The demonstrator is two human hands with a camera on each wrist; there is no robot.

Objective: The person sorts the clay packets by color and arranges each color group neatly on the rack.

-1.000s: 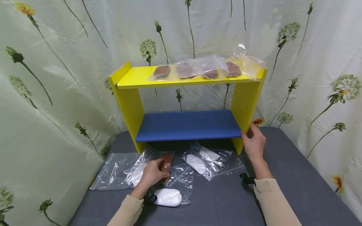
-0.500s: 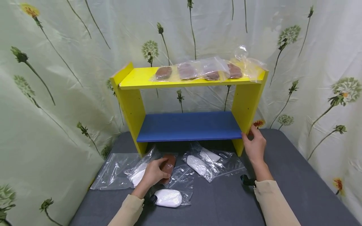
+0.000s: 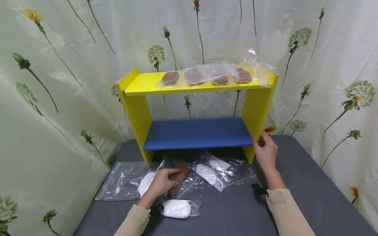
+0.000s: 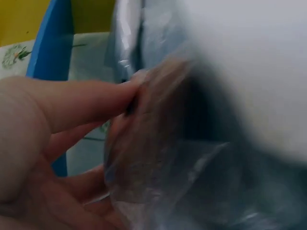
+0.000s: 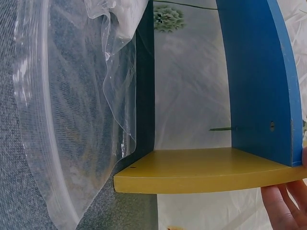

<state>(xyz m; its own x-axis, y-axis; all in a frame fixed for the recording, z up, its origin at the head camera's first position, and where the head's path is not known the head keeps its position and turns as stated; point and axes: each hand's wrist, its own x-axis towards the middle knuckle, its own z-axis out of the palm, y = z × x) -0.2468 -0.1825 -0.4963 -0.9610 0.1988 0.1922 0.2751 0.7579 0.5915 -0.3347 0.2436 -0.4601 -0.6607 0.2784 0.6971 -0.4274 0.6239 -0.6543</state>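
Note:
In the head view my left hand [image 3: 160, 183] pinches a brown oblong slab [image 3: 181, 171] in clear plastic, tilted above the other bags. Up close in the left wrist view, thumb and fingers of the left hand [image 4: 62, 115] hold the plastic-covered slab [image 4: 146, 139]; a blurred white mass covers the right of that view. My right hand [image 3: 266, 153] grips the right side panel of a yellow shelf unit [image 3: 257, 113] at the front end of its blue board [image 3: 198, 133]. Fingertips of that right hand [image 5: 283, 206] show beneath the panel in the right wrist view.
Several brown slabs in clear bags [image 3: 195, 75] lie along the yellow top board. On the dark table [image 3: 236, 213], zip bags with white slabs [image 3: 206, 173] lie below the unit, and one bagged white slab [image 3: 176, 208] lies nearer. A flower-printed curtain [image 3: 59, 108] surrounds the table.
The brown slab has turned in my left hand, its far end swinging right. The left hand has shifted slightly right. My right hand stays on the panel.

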